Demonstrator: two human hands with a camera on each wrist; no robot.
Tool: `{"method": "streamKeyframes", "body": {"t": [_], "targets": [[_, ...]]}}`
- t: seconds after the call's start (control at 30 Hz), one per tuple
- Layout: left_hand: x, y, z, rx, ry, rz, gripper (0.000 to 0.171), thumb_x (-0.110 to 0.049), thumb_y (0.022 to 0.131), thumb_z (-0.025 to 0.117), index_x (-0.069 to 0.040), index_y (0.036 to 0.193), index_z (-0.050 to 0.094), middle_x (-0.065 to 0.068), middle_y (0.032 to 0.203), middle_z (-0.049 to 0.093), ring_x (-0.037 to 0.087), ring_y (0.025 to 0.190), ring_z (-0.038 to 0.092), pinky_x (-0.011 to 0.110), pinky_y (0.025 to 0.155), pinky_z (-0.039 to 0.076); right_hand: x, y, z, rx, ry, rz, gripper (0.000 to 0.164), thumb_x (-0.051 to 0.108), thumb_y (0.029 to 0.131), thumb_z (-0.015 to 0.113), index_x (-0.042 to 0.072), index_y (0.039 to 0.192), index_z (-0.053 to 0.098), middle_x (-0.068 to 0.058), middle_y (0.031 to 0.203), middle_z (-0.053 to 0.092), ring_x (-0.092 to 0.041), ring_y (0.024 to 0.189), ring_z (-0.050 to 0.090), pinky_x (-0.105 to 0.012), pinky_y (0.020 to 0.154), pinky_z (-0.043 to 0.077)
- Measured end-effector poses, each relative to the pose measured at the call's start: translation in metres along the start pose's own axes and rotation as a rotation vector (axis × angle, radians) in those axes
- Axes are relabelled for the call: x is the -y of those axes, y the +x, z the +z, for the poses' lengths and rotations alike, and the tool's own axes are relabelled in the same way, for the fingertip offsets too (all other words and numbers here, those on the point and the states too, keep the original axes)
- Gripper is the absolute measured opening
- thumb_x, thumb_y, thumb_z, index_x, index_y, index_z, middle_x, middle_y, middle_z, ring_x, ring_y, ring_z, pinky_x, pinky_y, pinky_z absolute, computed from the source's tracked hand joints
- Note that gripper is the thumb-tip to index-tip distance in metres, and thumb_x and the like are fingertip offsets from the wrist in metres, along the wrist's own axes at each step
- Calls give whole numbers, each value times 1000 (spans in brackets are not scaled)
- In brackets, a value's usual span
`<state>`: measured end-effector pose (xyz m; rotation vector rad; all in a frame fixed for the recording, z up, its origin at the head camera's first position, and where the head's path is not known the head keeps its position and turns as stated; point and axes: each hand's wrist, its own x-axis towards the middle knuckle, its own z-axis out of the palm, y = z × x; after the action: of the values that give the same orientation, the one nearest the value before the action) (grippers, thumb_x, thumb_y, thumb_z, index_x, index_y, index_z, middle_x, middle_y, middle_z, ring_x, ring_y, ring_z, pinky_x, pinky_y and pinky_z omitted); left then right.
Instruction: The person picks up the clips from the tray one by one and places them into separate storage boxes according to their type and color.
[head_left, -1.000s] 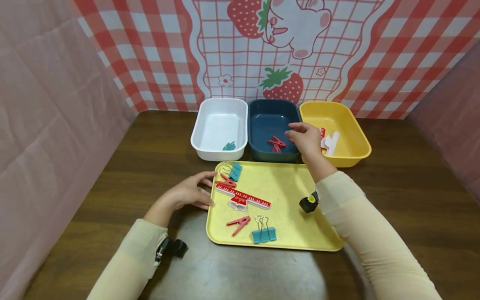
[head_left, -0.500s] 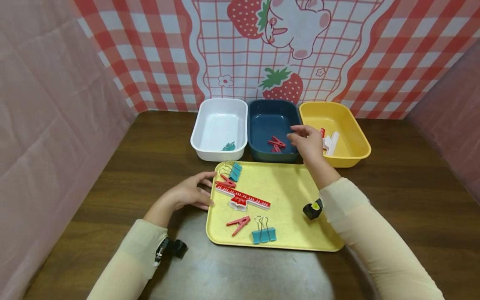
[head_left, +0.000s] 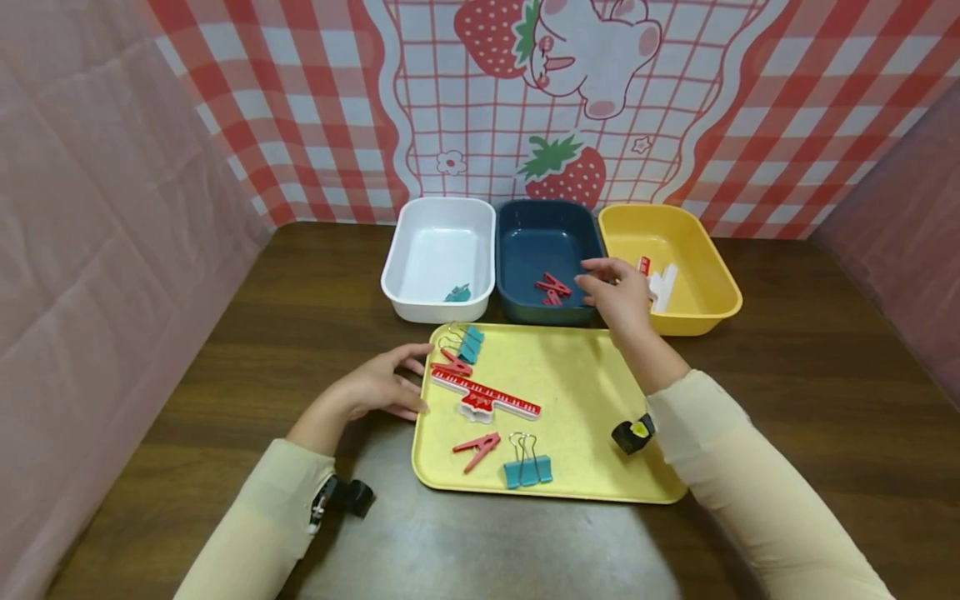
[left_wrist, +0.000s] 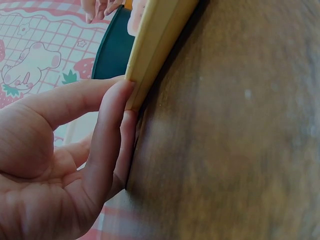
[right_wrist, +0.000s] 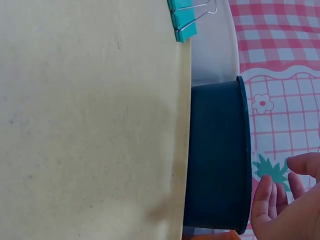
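Observation:
My left hand (head_left: 378,386) rests at the left edge of a yellow tray (head_left: 581,379), its fingertips touching the rim (left_wrist: 142,62). Relaxed and holding nothing, my right hand (head_left: 624,296) hovers above where the navy bin (head_left: 536,225) meets the yellow bin (head_left: 693,250). On the tray lie a teal binder clip (head_left: 470,343), a red clothespin (head_left: 452,364) and a red-and-white ruler-shaped clip (head_left: 487,395). Nearer the front are another red clothespin (head_left: 477,450) and a larger-looking teal binder clip (head_left: 528,471). Red clothespins (head_left: 553,286) lie inside the navy bin.
A white bin (head_left: 442,242) with a teal clip (head_left: 458,292) stands left of the navy bin. The yellow bin holds a white clip (head_left: 662,287) and a red one (head_left: 644,266). A checked cloth (head_left: 322,108) hangs behind the bins.
My right hand has drifted slightly toward me and to the right, lowering toward the front of the bins. The left hand, tray and clips stay as they were.

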<state>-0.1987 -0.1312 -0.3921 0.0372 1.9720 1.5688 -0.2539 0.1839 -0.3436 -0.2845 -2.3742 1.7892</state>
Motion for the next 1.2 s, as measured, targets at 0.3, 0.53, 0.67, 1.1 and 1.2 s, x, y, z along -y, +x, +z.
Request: {"method": "streamKeyframes", "body": {"t": [0.3, 0.53, 0.67, 1.1, 1.2], "targets": [[0, 0, 0, 0, 1, 2, 86, 19, 72, 67, -10, 144, 29, 20, 122, 37, 25, 92, 58, 38, 69, 59, 0, -11, -3, 37, 8, -1, 29, 13, 90, 62, 1, 116, 59, -4, 97, 51, -13, 80, 56, -19, 70, 55], [0, 0, 0, -3, 3, 6, 86, 19, 72, 67, -10, 144, 29, 20, 122, 37, 26, 92, 58, 38, 69, 59, 2, -21, -4, 57, 18, 1, 29, 12, 90, 61, -1, 116, 59, -5, 96, 51, -18, 80, 57, -18, 67, 55], [-1, 0, 1, -9, 6, -3, 86, 18, 72, 67, -11, 144, 30, 20, 123, 37, 26, 93, 59, 38, 69, 59, 2, -26, -4, 74, 18, 1, 29, 13, 91, 61, -1, 116, 59, -6, 95, 51, -25, 82, 59, -20, 68, 56], [-1, -1, 0, -2, 8, 14, 87, 19, 72, 67, -9, 144, 28, 20, 123, 36, 26, 92, 58, 38, 69, 59, 0, -45, -4, 148, 6, -20, 31, 15, 91, 60, -2, 116, 59, -7, 92, 52, -24, 85, 55, -29, 73, 57], [-2, -2, 1, -6, 9, 9, 87, 19, 71, 67, -10, 144, 29, 20, 122, 37, 25, 91, 58, 38, 69, 59, -1, -51, -3, 152, 11, -10, 31, 17, 91, 61, -1, 115, 59, -8, 93, 52, -23, 84, 54, -28, 73, 57]]}}
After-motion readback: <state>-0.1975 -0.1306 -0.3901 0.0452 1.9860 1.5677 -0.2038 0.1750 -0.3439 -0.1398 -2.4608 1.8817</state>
